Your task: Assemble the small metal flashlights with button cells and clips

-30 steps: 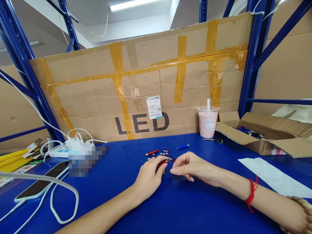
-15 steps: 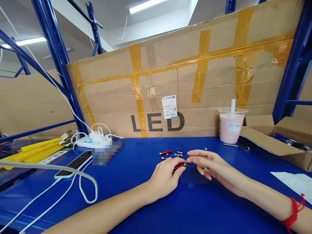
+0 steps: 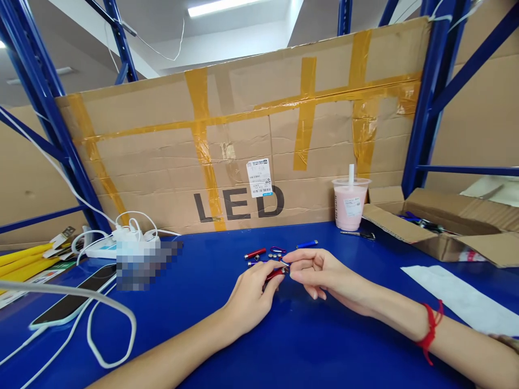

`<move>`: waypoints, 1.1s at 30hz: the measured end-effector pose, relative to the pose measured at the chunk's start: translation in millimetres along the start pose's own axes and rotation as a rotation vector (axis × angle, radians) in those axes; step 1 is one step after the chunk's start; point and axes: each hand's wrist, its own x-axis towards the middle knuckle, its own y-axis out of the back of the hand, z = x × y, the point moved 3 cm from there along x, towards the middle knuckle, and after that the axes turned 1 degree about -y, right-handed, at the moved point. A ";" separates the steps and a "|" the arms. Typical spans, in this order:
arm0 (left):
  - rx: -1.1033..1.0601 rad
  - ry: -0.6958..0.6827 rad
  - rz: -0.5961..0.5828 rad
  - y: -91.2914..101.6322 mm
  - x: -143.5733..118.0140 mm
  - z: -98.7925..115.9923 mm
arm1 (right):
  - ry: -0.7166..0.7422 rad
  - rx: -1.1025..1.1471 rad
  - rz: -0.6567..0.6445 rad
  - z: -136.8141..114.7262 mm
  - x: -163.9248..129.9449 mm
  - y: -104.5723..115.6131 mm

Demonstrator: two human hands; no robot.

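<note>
On the blue table: 2 red flashlight tubes (image 3: 254,253), 1 blue tube (image 3: 307,244) and 1 pink drink cup (image 3: 349,204). Also 1 phone (image 3: 67,305) and 1 open cardboard box (image 3: 441,229)

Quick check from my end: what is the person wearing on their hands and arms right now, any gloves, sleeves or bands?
Both forearms are bare, with no sleeves in view. The left hand and right hand are ungloved, and no rings show. The right wrist carries a thin red string bracelet with a knot and loose ends. Nothing shows on the left wrist.
</note>
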 end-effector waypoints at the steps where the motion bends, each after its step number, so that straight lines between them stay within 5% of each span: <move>1: 0.001 -0.002 -0.002 -0.2 0.0 -0.2 | 0.005 0.002 -0.018 0.0 -0.3 -0.4; 33: -0.008 -0.019 0.008 -0.9 0.4 0.0 | 0.025 0.047 -0.095 -3.3 -5.9 -6.4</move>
